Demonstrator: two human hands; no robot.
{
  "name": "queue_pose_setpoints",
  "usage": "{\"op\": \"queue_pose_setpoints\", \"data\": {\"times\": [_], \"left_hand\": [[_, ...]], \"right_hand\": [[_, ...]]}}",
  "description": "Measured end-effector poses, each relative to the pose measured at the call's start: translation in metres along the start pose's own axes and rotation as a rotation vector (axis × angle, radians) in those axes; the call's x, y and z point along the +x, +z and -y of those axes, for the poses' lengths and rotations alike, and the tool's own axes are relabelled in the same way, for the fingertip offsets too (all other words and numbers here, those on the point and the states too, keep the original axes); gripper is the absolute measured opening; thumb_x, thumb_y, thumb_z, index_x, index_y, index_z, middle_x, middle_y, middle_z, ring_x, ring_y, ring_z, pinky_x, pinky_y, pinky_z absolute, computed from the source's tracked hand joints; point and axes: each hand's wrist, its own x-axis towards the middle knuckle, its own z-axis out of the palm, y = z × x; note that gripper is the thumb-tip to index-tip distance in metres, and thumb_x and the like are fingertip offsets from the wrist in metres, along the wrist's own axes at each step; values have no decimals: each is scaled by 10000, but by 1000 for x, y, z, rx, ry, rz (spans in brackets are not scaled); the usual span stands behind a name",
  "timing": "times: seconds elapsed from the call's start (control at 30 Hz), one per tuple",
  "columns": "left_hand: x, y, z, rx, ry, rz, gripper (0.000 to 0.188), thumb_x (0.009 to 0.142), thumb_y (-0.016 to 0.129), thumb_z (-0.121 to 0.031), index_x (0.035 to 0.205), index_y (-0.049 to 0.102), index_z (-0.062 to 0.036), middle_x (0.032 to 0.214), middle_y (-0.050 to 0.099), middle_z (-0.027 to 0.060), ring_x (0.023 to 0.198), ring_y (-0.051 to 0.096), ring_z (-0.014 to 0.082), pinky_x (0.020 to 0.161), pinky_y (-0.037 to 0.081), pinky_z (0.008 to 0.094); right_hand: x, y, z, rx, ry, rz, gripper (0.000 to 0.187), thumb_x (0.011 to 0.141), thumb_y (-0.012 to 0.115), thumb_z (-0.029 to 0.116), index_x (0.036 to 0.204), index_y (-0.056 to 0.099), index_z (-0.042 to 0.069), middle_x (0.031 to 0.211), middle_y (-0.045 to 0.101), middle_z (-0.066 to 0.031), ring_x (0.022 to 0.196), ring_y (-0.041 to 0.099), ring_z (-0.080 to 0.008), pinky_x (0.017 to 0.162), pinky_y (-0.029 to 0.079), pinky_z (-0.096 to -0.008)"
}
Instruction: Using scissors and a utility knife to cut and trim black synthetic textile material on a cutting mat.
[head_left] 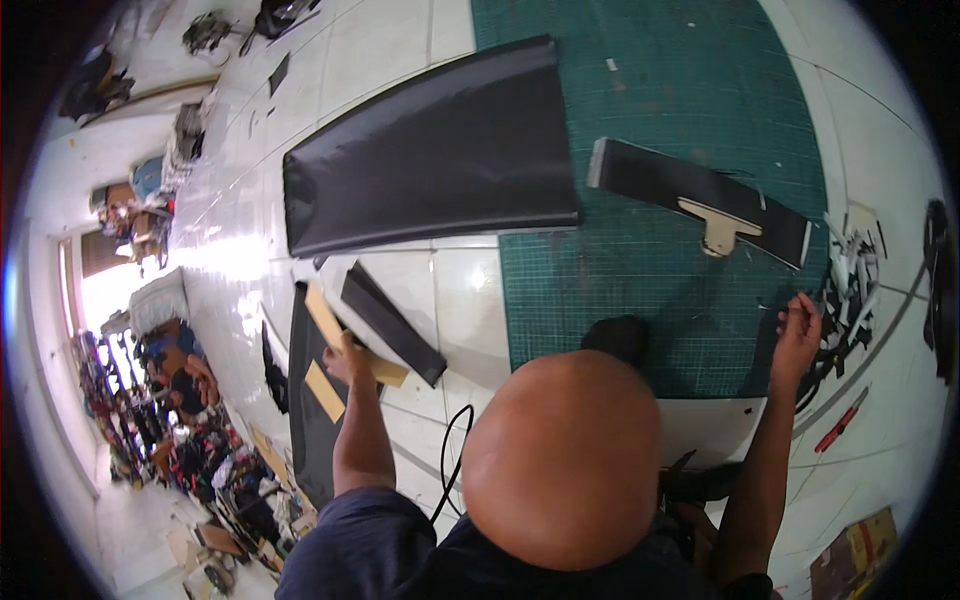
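Reaching out on the left, my left hand [346, 363] is closed on a tan cardboard strip [323, 315]. Another tan piece [388, 373] shows just right of that hand, and a short tan strip [325, 391] rests below it on black sheet material [312, 445]. My right hand [798, 320] is over the right edge of the green cutting mat [640, 300], its fingers curled together; whatever they may hold is too small to make out. Farther up the mat lies a black strip [660, 178] with a wide, beige-handled scraper-like tool [718, 226] on it.
A large black sheet [430, 150] spans the white tiles and the mat's left part. A narrow black strip [393, 322] lies nearer. White and black offcuts [855, 285] pile up at right, beside a red-handled tool [840, 422]. A black cable [447, 465] loops near me. Clutter fills the far left.
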Motion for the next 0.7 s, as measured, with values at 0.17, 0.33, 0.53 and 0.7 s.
{"op": "queue_pose_setpoints", "data": {"times": [0.17,0.33,0.53,0.7], "left_hand": [[16,17,-48,-279,593,96,543,877,692,-216,1264,453,79,1238,506,178,1077,537,271,932,450,385],[-100,60,-212,-355,950,587,535,871,674,-79,1349,440,-29,1295,461,92,1076,520,185,921,435,301],[-287,141,-323,-411,1501,1307,687,681,795,-39,1300,496,-57,1369,443,147,1269,455,291,1049,386,403],[-379,188,-336,-231,2004,1338,742,664,846,-217,1290,484,-48,1367,497,221,1252,478,398,1043,381,471]], "right_hand": [[-8,21,9,63,-134,6,235,973,597,224,1149,614,68,952,637,-16,786,587,-88,679,472,-223],[-16,51,41,240,-122,63,232,946,636,198,1113,612,38,900,627,-29,776,572,-86,689,475,-229],[-36,75,42,405,38,218,227,939,645,165,1093,598,5,828,592,-6,722,537,-63,648,460,-227],[-50,81,17,708,123,272,242,939,643,167,1091,576,-9,811,582,-14,727,549,-88,672,464,-239]]}}
